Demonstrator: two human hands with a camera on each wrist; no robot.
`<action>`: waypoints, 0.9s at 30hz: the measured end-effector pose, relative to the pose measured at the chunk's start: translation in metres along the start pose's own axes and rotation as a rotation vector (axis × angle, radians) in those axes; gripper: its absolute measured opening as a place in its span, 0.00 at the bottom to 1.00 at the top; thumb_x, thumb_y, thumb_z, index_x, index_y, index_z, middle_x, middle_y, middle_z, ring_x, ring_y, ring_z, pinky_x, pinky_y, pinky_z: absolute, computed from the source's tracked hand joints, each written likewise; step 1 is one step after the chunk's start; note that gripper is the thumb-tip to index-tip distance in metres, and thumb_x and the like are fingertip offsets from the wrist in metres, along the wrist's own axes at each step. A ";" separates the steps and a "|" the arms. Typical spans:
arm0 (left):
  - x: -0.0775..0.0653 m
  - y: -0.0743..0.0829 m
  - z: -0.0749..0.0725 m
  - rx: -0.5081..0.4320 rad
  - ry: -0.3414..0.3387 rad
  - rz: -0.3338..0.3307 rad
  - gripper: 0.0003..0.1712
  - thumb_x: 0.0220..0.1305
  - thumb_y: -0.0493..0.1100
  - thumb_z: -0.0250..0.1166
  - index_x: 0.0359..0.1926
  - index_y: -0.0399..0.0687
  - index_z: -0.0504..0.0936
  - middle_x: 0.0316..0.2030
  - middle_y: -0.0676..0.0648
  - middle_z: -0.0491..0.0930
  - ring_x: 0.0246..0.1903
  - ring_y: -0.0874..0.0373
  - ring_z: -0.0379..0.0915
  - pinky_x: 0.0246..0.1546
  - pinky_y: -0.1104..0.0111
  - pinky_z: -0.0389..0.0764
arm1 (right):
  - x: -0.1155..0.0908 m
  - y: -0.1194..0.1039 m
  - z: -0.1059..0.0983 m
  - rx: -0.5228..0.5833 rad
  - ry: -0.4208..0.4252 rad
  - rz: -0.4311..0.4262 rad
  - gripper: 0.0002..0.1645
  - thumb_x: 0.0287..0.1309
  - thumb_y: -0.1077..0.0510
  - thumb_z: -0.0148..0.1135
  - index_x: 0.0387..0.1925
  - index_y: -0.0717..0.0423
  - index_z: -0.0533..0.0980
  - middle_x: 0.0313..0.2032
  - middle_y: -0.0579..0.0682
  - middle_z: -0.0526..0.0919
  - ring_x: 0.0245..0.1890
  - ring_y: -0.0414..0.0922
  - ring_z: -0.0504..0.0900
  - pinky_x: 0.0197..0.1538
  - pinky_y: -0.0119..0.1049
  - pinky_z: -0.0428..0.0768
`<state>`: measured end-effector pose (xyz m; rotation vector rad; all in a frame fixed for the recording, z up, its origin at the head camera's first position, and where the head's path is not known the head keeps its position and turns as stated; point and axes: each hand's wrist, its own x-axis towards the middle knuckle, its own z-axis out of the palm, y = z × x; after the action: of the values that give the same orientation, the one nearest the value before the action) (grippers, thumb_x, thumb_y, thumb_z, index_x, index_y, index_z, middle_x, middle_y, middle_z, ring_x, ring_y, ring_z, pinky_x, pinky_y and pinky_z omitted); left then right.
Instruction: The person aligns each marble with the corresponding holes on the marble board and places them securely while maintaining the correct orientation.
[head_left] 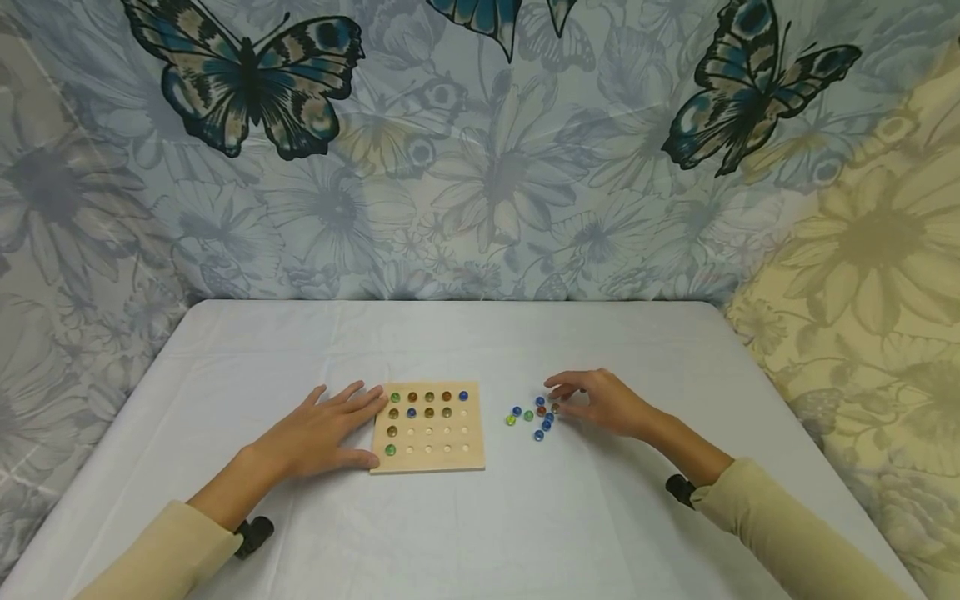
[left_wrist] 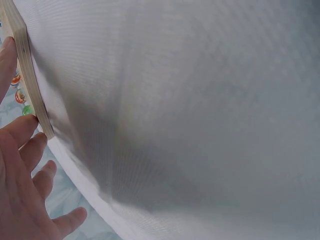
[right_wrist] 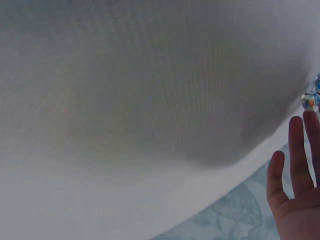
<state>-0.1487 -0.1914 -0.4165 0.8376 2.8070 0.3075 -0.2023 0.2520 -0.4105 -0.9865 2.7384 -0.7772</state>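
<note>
A wooden board [head_left: 437,460] with rows of round hollows lies flat on the table, marbles sitting in its top rows and down its left column. My left hand [head_left: 318,433] rests at the board's left edge, fingers spread and fairly straight, thumb at the lower corner. In the left wrist view its fingertips [left_wrist: 26,125] are at the board's side. To the right lies a loose cluster of blue, green and reddish marbles [head_left: 547,424]. My right hand [head_left: 607,402] reaches over the cluster's right side, thumb and index apart around a brownish marble [head_left: 556,407]. In the right wrist view a fingertip meets a clear marble [right_wrist: 308,101].
A white cloth [head_left: 600,517] covers the table. Behind it hangs a butterfly-and-flower fabric [head_left: 495,200], with a yellowish part at the right. Each wrist carries a small black camera, one at the left sleeve [head_left: 157,550] and one at the right sleeve [head_left: 787,525].
</note>
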 end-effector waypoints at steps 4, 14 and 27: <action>0.001 -0.001 0.002 0.010 -0.001 0.001 0.53 0.60 0.76 0.56 0.77 0.52 0.60 0.76 0.49 0.56 0.75 0.44 0.47 0.68 0.34 0.47 | 0.001 0.000 0.002 -0.005 -0.019 -0.001 0.23 0.56 0.68 0.70 0.55 0.62 0.80 0.40 0.46 0.89 0.45 0.45 0.86 0.51 0.51 0.80; 0.002 0.000 0.004 0.043 0.007 0.018 0.52 0.61 0.75 0.56 0.77 0.50 0.60 0.75 0.47 0.57 0.75 0.44 0.47 0.67 0.35 0.50 | 0.002 0.002 0.007 -0.036 -0.006 0.006 0.21 0.55 0.70 0.70 0.52 0.61 0.81 0.39 0.46 0.89 0.44 0.46 0.86 0.52 0.50 0.81; 0.002 -0.002 0.005 0.098 0.036 0.050 0.52 0.61 0.75 0.56 0.76 0.49 0.61 0.74 0.46 0.59 0.75 0.44 0.49 0.66 0.35 0.55 | 0.004 -0.001 0.009 -0.082 0.011 0.006 0.20 0.54 0.71 0.70 0.50 0.61 0.81 0.37 0.44 0.89 0.41 0.44 0.87 0.51 0.48 0.81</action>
<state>-0.1501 -0.1914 -0.4218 0.9333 2.8587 0.1952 -0.2025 0.2448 -0.4174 -0.9918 2.8014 -0.6767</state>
